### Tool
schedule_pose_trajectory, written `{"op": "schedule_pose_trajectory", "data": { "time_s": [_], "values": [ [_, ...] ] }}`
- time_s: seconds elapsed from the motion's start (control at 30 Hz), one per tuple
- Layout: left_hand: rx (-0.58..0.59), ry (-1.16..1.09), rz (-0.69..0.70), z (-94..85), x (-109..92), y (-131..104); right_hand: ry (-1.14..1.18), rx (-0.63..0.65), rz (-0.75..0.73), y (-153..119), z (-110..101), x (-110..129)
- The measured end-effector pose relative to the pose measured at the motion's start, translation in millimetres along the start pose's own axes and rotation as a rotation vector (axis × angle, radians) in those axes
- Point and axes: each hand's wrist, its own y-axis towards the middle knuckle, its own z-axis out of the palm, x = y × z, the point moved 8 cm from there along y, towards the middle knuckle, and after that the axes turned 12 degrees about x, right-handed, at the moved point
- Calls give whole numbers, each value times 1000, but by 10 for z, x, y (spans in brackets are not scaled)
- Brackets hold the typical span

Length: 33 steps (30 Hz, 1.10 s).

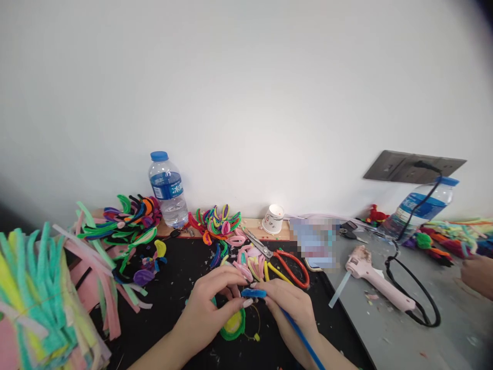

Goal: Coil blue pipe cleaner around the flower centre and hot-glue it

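Observation:
Low in the middle of the head view, both my hands meet over the black work surface. My left hand (210, 300) pinches the bent, looped end of a blue pipe cleaner (253, 293) between thumb and fingers. On its right side, my right hand (289, 307) is closed on the same pipe cleaner, whose straight tail runs down across the palm toward the bottom edge. Under the left fingers lies a green ring with a yellow middle (233, 325), partly hidden. Beside it a thin curved wire ends in a small yellow tip (257, 337).
Red-handled scissors (292, 268) lie just beyond my hands. A pink glue gun (379, 285) with a black cord rests at right, near another person's hand (477, 275). Pipe cleaner bundles (42, 298) crowd the left. A water bottle (168, 190) and paper cup (273, 218) stand along the wall.

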Motion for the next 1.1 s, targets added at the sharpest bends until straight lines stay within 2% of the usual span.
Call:
{"op": "schedule_pose_trajectory", "data": {
  "time_s": [0.07,0.23,0.33,0.5,0.7,0.87,1.1],
  "values": [
    [-2,-9,-5,-6,-5,-8,65,16,73,15,8,-65],
    [-12,-16,-51,-6,41,-18,371,56,472,-62,142,-460],
    [-16,19,-104,-1,90,-5,510,61,572,-104,217,-590],
    [-14,49,-161,3,104,18,542,80,583,-112,248,-624],
    [-5,182,-187,6,96,5,436,161,560,-133,299,-564],
    [-13,293,-189,-10,98,1,341,205,541,-116,299,-492],
    [1,305,-150,6,96,12,333,201,543,-87,277,-463]
  ]
}}
